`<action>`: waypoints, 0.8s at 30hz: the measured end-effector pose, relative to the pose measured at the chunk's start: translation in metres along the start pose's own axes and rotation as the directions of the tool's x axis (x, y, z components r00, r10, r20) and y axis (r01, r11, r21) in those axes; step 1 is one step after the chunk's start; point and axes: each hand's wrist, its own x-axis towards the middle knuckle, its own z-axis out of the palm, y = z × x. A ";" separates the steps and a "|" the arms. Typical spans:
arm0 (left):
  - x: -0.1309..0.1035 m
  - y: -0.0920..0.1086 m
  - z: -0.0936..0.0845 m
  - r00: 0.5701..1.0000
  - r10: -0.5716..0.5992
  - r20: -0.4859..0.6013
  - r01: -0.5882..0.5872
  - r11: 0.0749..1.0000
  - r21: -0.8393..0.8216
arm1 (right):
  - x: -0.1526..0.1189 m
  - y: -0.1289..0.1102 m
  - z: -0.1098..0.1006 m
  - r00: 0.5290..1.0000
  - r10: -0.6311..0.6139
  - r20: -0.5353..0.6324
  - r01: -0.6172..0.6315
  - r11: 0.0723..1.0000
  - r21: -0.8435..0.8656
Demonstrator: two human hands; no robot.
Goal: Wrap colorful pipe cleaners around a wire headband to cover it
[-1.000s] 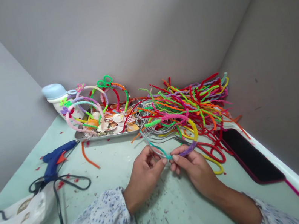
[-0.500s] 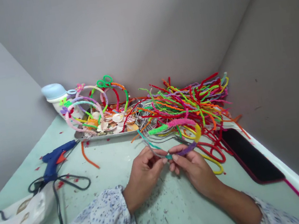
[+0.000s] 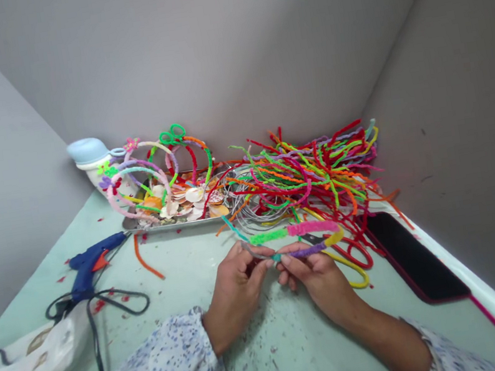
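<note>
Between my hands is a wire hoop (image 3: 311, 227) wrapped in fuzzy pipe cleaner, with green, pink, yellow and purple stretches. My right hand (image 3: 325, 280) pinches it at the purple end, beside a short teal wrap (image 3: 277, 258). My left hand (image 3: 239, 288) is closed at the bare grey wire next to that wrap. A loose teal pipe cleaner (image 3: 234, 229) sticks up behind the left fingers; its path between the fingertips is partly hidden. The hoop is tilted almost flat, its far side toward the wall. Red-handled scissors (image 3: 353, 250) lie just beyond my right hand.
A metal tray (image 3: 178, 225) holds shells and several finished hoops. Right of it lie coiled wire (image 3: 256, 212) and a heap of pipe cleaners (image 3: 320, 167). A blue glue gun (image 3: 88, 269) with its cord is at left, a phone (image 3: 415, 255) at right, a lidded bottle (image 3: 94, 163) behind.
The hoop has tipped, its far side dropping lower and looking flatter. The loose teal end has shifted slightly left. Both hands stay nearly in place, still pinching.
</note>
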 end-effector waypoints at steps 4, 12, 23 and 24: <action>-0.001 0.003 0.000 1.000 -0.008 0.001 0.008 1.000 0.017 | -0.001 0.002 0.000 1.000 -0.006 -0.012 0.006 1.000 -0.001; -0.001 0.004 -0.001 0.995 -0.015 0.094 0.011 0.999 0.047 | -0.001 -0.003 0.002 0.994 0.085 -0.067 -0.091 0.991 -0.097; 0.000 0.008 -0.001 0.992 -0.053 0.111 0.043 0.995 0.089 | -0.003 0.003 0.000 0.998 0.040 -0.057 -0.048 0.991 -0.127; 0.000 0.009 -0.001 0.992 -0.058 0.113 0.048 0.995 0.084 | -0.003 0.004 0.000 0.998 0.032 -0.057 -0.038 0.991 -0.125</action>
